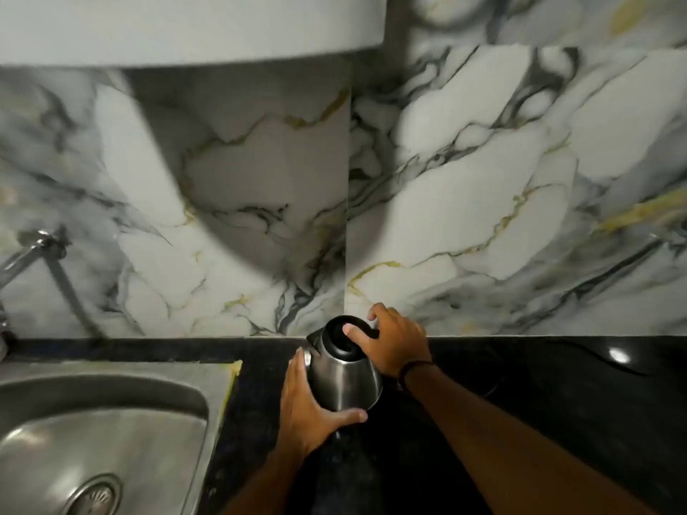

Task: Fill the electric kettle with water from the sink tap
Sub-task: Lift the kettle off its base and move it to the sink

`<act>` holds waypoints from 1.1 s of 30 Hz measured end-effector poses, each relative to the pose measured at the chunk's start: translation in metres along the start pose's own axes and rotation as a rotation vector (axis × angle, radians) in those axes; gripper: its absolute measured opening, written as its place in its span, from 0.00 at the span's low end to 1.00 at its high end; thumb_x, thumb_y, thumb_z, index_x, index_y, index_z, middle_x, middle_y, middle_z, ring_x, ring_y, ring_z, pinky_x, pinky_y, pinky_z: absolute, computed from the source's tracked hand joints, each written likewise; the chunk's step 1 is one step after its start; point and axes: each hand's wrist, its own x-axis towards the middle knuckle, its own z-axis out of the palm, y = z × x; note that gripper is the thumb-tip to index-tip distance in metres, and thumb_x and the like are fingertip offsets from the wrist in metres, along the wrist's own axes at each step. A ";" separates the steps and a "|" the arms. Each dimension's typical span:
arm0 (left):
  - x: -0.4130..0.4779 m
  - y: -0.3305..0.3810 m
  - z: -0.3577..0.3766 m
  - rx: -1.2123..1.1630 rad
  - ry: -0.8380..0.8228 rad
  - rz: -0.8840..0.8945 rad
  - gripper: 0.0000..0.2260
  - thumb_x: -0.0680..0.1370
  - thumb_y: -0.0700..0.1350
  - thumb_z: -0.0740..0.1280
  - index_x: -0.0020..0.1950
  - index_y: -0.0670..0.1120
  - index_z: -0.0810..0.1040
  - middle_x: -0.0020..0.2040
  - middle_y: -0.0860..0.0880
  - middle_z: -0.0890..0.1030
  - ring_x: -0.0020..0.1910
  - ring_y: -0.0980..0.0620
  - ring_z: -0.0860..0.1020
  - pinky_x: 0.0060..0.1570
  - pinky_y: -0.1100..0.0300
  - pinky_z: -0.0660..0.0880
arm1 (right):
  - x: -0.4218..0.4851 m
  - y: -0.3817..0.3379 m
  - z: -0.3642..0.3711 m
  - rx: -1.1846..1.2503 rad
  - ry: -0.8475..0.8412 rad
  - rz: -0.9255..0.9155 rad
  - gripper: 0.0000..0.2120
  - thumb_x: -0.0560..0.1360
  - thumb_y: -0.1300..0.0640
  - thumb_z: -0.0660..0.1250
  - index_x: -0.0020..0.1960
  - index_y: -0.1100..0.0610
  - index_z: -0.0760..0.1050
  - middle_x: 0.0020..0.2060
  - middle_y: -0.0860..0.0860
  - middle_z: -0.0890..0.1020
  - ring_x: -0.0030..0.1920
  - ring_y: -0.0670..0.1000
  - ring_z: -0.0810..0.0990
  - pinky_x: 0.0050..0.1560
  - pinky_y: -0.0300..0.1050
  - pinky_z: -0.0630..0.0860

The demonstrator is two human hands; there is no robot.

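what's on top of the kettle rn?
A black lid, apparently shut. The right hand rests over it, thumb on the lid, fingers curled around the handle side. The kettle interior is hidden.

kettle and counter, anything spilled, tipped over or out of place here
Nothing stands out. The kettle stands upright on the dark counter right of the sink, lid shut, with the left hand on its side and the right hand at its handle. No spill shows, though the dark counter could hide water.
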 end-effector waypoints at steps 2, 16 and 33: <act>0.006 -0.001 0.010 -0.088 0.025 0.035 0.79 0.44 0.78 0.86 0.88 0.66 0.49 0.90 0.58 0.58 0.89 0.59 0.58 0.86 0.45 0.63 | 0.007 0.001 0.004 0.004 -0.003 0.001 0.29 0.72 0.21 0.65 0.51 0.46 0.69 0.47 0.46 0.82 0.49 0.57 0.80 0.55 0.56 0.74; 0.005 0.030 0.021 -0.165 0.186 -0.094 0.70 0.49 0.56 0.92 0.86 0.56 0.60 0.81 0.50 0.75 0.80 0.45 0.75 0.79 0.36 0.75 | 0.009 -0.004 -0.003 0.032 0.021 0.029 0.36 0.60 0.17 0.62 0.47 0.47 0.67 0.36 0.42 0.76 0.41 0.56 0.79 0.40 0.50 0.72; -0.074 0.046 -0.163 -0.160 0.356 0.030 0.65 0.49 0.59 0.92 0.78 0.78 0.60 0.69 0.76 0.78 0.67 0.72 0.78 0.62 0.63 0.77 | -0.069 -0.183 -0.052 0.119 -0.106 -0.032 0.28 0.58 0.24 0.65 0.40 0.47 0.67 0.39 0.45 0.80 0.37 0.48 0.75 0.34 0.49 0.65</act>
